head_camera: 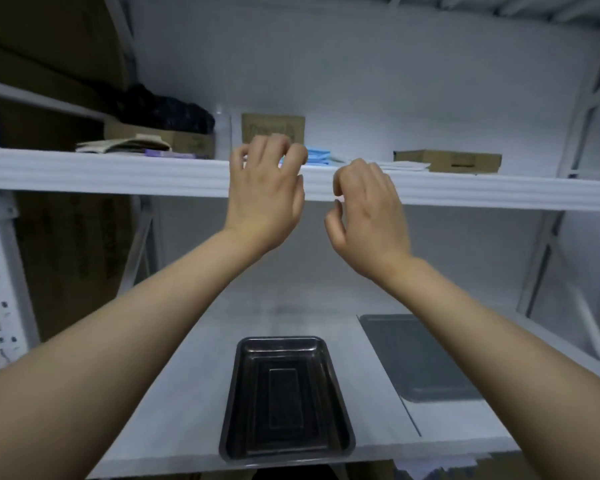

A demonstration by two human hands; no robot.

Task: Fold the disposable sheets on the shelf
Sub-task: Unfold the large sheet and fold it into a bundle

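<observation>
Both forearms come up from the bottom edge, and I see my left hand [265, 192] raised against the front lip of the upper shelf [101, 169], fingers curled at the edge and gripping nothing that I can make out. Just beside it, my right hand [368, 209] hangs in front of the same lip, fingers loosely curled, thumb apart, holding nothing. Right behind the left hand's fingertips, on that upper shelf, lies the stack of blue disposable sheets [317, 156]; whether the fingers touch it I cannot tell. Further along the upper shelf past the right hand sit some white paper [404, 165] and a flat cardboard box [447, 161]. An upright brown box [273, 128] stands behind the sheets, and off past the left hand lie a dark bundle [167, 110] and a folded cloth [125, 144]. Below the upper shelf, a black tray [286, 400] and a grey tray [420, 358] rest on the lower shelf [187, 393].
</observation>
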